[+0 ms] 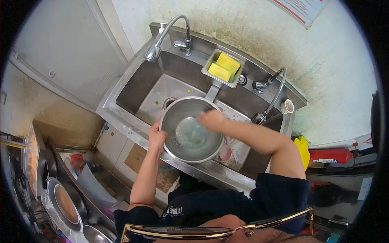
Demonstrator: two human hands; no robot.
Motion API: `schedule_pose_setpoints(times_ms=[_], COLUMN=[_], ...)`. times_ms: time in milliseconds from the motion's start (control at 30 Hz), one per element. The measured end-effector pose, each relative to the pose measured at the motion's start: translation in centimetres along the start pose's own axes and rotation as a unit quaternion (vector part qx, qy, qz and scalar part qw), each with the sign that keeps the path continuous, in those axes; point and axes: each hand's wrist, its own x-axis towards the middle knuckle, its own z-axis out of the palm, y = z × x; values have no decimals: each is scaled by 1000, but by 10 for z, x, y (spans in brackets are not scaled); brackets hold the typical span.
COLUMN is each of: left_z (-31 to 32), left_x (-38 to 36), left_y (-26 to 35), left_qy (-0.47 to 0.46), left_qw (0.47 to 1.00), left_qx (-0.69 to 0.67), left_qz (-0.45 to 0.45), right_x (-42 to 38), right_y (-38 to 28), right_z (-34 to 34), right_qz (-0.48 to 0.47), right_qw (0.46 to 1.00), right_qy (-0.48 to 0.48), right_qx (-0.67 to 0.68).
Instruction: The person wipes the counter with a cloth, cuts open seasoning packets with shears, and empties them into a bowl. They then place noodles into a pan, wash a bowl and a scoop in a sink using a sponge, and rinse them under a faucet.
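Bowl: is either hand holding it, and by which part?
The left hand holds the bowl by its rim. The right hand is blurred over it; whether it grips anything cannot be told.

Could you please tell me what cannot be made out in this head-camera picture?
In the head view:
- Right hand: blurred; whether it grips anything is unclear.
- Left hand: some fingers hidden by the metal bowl.
- Wall notice: cut off by the top edge; print too small.

Prob. comm. kitchen — dbl steel sink [152, 97], sponges [220, 72], metalware [67, 203].
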Motion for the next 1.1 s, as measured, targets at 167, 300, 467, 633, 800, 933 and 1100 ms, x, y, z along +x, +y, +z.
schedule_pose_setpoints(times_ms=[167,300,467,633,800,933,1100], left_z=[20,20,22,31,35,65,85], left_x=[-7,-8,-5,-17,-20,-28,-20], left_y=[10,4,-3,-13,-12,-11,-37], left_qy=[59,48,123,82,112,61,-1], left_qw=[993,995,982,986,980,975,965], left_qx=[11,-60,-52,-2,-16,59,102], left_qz=[97,66,132,148,164,206,244], right_x=[0,40,-8,34,-7,17,-38], right_y=[-78,-48,-61,-61,-73,-93,-12], right_z=[28,7,18,17,25,28,-24], right_qz=[-33,122,141,136,166,234,264], right_qw=[972,958,942,946,947,903,716], right_qy=[-12,82,-51,67,-46,38,105], right_qx=[232,245,299,288,273,358,638])
